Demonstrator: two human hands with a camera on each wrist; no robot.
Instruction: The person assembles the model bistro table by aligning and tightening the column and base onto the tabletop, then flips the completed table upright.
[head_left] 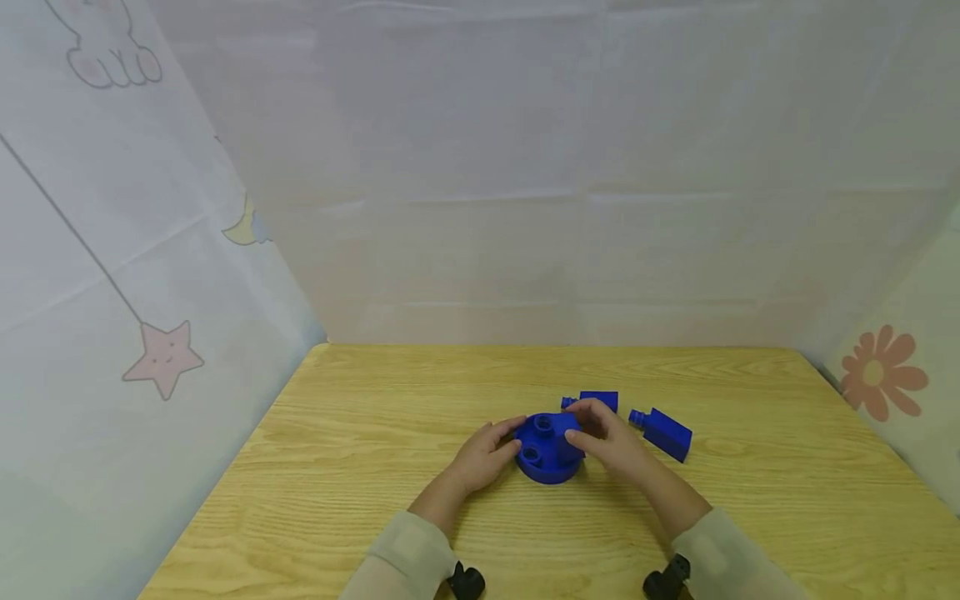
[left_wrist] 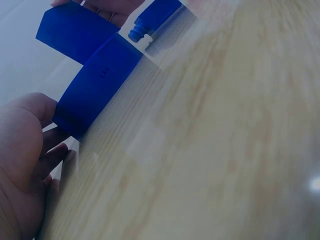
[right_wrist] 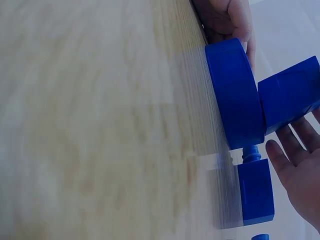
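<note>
A blue round base (head_left: 546, 468) with studs on top lies on the wooden table (head_left: 360, 433). My left hand (head_left: 491, 450) cups its left side, thumb at the rim. A blue square block (head_left: 567, 431) stands on the base, and my right hand (head_left: 600, 433) grips it from the right, fingers arched over it. The left wrist view shows the base's wall (left_wrist: 97, 87), the block (left_wrist: 75, 30) on it and my left hand (left_wrist: 25, 155) at the near end. In the right wrist view the base (right_wrist: 235, 92) carries the block (right_wrist: 292, 100), with the fingers (right_wrist: 295, 160) of my right hand beside it.
Two more blue blocks with pegs lie on the table: one (head_left: 600, 400) just behind my right hand, one (head_left: 666, 433) to its right. The nearer one shows as a pegged block (right_wrist: 256, 192) in the right wrist view. Cloth walls enclose the table on three sides.
</note>
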